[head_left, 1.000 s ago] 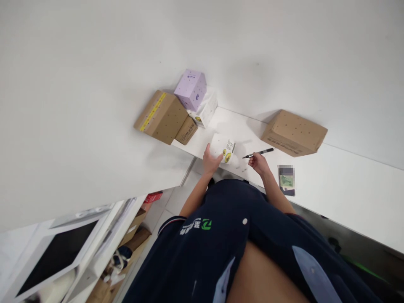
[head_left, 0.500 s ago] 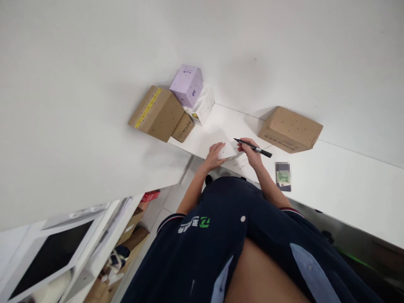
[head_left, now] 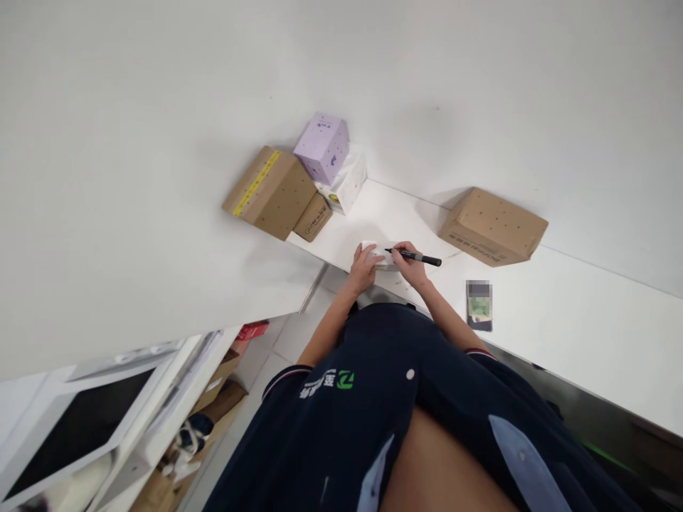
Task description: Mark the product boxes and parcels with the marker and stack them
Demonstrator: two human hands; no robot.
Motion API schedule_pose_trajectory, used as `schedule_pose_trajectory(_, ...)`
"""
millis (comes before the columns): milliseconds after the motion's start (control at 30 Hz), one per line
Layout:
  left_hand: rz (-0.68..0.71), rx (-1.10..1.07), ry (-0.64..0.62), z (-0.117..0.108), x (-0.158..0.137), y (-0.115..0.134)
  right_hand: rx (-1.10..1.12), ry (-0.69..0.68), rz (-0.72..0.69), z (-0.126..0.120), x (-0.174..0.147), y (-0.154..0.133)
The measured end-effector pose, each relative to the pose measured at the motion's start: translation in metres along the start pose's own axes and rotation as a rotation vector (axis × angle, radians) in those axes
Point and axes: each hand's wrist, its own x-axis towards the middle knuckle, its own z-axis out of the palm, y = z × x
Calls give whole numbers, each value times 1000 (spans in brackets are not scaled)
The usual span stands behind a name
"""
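A small white box [head_left: 380, 249] lies on the white table [head_left: 352, 227] near its front edge, partly covered by my fingers. My left hand [head_left: 363, 270] grips it from the left, fingers over its top face. In my right hand [head_left: 408, 266] is a black marker [head_left: 427, 259], held in a writing pinch. The marker's tip is over the box's top, at or very close to the surface. I cannot make out any marks on the box.
Back left, a taped cardboard box [head_left: 274, 192], a smaller cardboard box [head_left: 314, 219] and a purple box [head_left: 323, 146] on a white box [head_left: 349, 185] stand together. Another cardboard box [head_left: 494, 224] stands right, against the wall. A phone-like dark item [head_left: 479, 307] lies near the edge.
My right hand and the marker have moved left and slightly down, bringing the tip over the box. My left hand's fingers now lie further across the box's top.
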Motion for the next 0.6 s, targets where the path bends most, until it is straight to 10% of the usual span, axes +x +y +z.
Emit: schedule_pose_trajectory(600, -119, -22, -23, -3, 0, 19, -185, 54, -76, 12, 1, -1)
